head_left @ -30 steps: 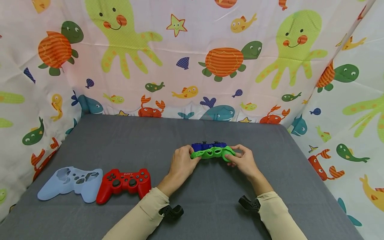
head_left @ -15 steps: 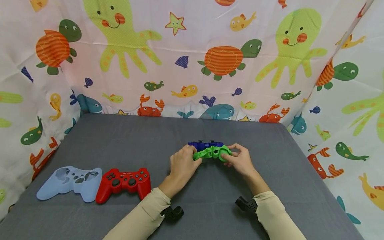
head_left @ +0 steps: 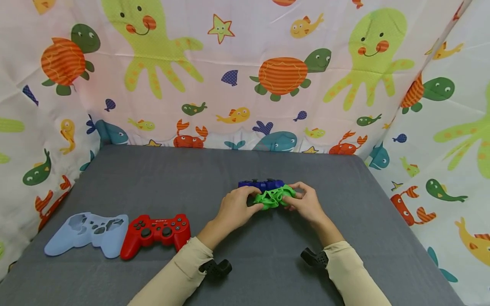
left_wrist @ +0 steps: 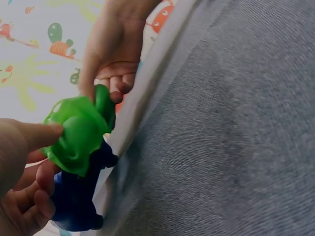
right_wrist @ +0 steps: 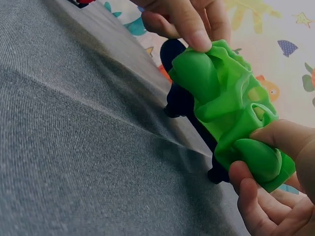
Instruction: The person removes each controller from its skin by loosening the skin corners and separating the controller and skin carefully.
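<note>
A soft green silicone controller cover (head_left: 271, 198), crumpled and with cut-out holes, is stretched between both hands. My left hand (head_left: 234, 208) pinches its left end with thumb and fingers. At the other end, my right hand (head_left: 307, 205) grips the cover, the thumb pressing near a rounded grip pocket in the right wrist view. Just behind the cover lies a dark blue game controller (head_left: 262, 184), its two thumbsticks showing. The cover (right_wrist: 231, 103) hides much of that blue controller (right_wrist: 179, 96) in the right wrist view.
On the left of the grey cloth-covered table (head_left: 183, 170), a red Sony game controller (head_left: 156, 233) lies beside a flat light blue silicone cover (head_left: 92, 233). Their edges meet or overlap. A curtain (head_left: 237, 51) printed with sea animals stands around the back and sides.
The green cover has gone from spread out to bunched and shorter, its left end drawn to the right by the left hand. More of the blue controller's left side shows behind it.
</note>
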A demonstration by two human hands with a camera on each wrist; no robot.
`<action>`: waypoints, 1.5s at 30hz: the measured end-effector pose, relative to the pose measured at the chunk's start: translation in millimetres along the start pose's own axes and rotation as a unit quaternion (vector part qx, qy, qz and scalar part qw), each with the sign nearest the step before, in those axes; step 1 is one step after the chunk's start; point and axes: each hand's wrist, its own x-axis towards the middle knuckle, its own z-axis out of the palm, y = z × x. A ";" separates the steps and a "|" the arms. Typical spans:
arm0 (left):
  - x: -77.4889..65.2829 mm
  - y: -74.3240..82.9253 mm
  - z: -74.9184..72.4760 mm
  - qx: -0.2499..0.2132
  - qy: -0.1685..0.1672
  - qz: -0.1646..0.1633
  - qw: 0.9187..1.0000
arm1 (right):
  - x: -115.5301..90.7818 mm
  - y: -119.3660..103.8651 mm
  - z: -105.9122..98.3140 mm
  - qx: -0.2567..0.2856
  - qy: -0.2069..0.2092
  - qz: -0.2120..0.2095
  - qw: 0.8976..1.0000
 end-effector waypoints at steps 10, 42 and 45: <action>6.9 -8.2 -4.3 -0.112 -0.032 0.002 0.993 | 0.7 2.2 -3.6 -0.002 -0.016 0.003 1.000; 14.2 -29.6 -12.9 -0.305 -0.081 -0.201 0.928 | -0.7 1.9 -5.0 -0.013 -0.030 0.002 0.999; 14.0 -29.5 -12.1 -0.342 -0.074 -0.207 0.914 | -1.6 1.6 -8.3 -0.019 -0.048 0.001 0.999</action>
